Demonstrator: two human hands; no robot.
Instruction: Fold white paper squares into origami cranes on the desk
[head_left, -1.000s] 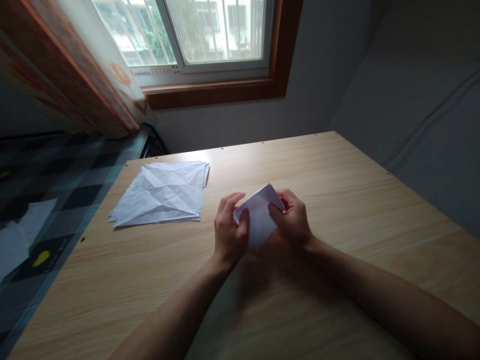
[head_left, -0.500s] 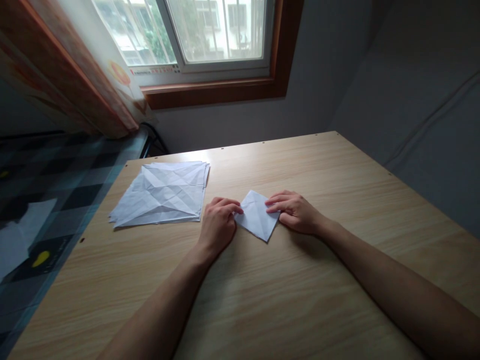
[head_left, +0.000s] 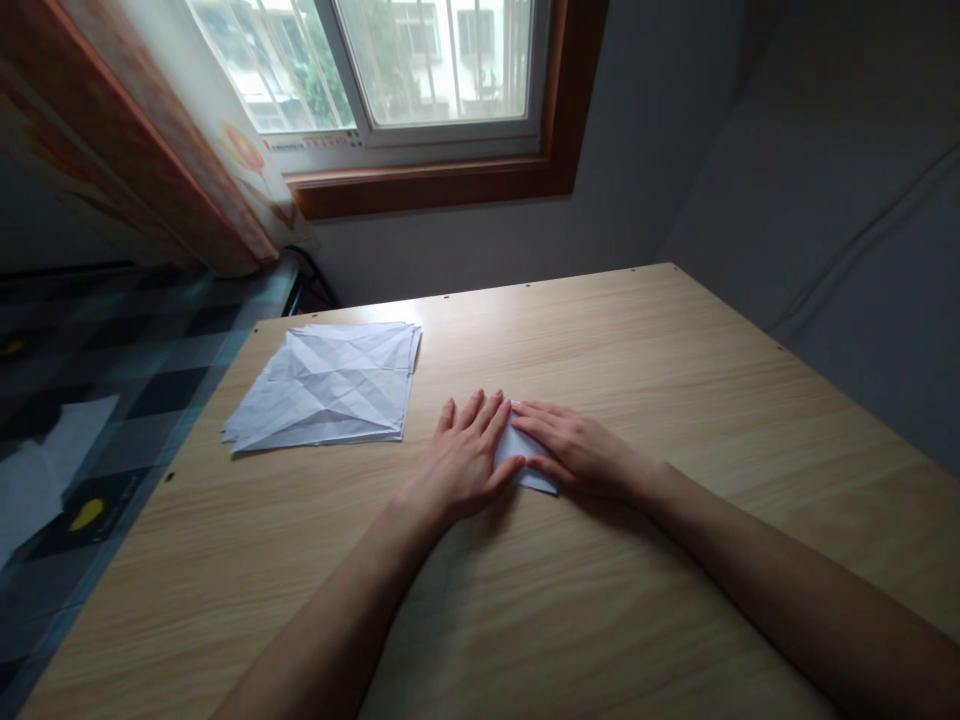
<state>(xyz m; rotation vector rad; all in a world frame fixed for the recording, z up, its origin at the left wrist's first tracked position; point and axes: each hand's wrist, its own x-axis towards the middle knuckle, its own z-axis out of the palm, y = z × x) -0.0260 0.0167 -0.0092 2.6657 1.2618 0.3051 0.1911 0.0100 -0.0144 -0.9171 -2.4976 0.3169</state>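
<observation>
A small folded sheet of white paper (head_left: 534,474) lies flat on the wooden table, mostly covered by my two hands. My left hand (head_left: 474,455) rests palm down on its left side, fingers spread and thumb across the paper. From the right, my right hand (head_left: 566,448) lies over the paper with its fingers stretched out, their tips close to the left hand's fingers. Only the middle and the lower corner of the paper show between and below the hands.
To the left on the table (head_left: 637,600) lies a stack of creased white paper sheets (head_left: 345,385). A lower surface with a checked cloth (head_left: 142,400) and loose white paper (head_left: 34,490) adjoins on the left. Behind are a window (head_left: 450,70) and a curtain (head_left: 142,130).
Both hands have moved together over the folded paper and flattened on it. The paper has turned a little and is now largely covered. The stack has not moved.
</observation>
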